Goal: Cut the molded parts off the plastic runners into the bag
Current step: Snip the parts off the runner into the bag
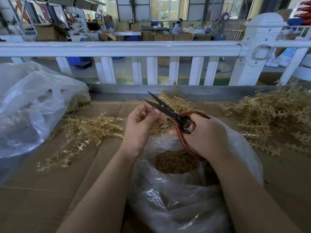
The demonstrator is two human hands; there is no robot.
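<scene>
Fingers (152,113) of the left hand (139,125) curl around a small, pale runner piece (143,110); most of it is hidden in the fist and its shape is hard to make out. Right hand (205,133) fingers are wrapped through the red loops of the scissors (170,111), whose dark blades stand slightly parted just beside the left fingertips; the lower loop is partly covered by the palm. Below both hands, at the near edge of the cardboard-covered tabletop (42,190), sits the open clear bag (176,199), amber cut parts (175,162) showing inside. Piles of runners (272,118) lie toward the right edge, more toward the left. A larger plastic bag (30,105) at the far left corner is cut off.
</scene>
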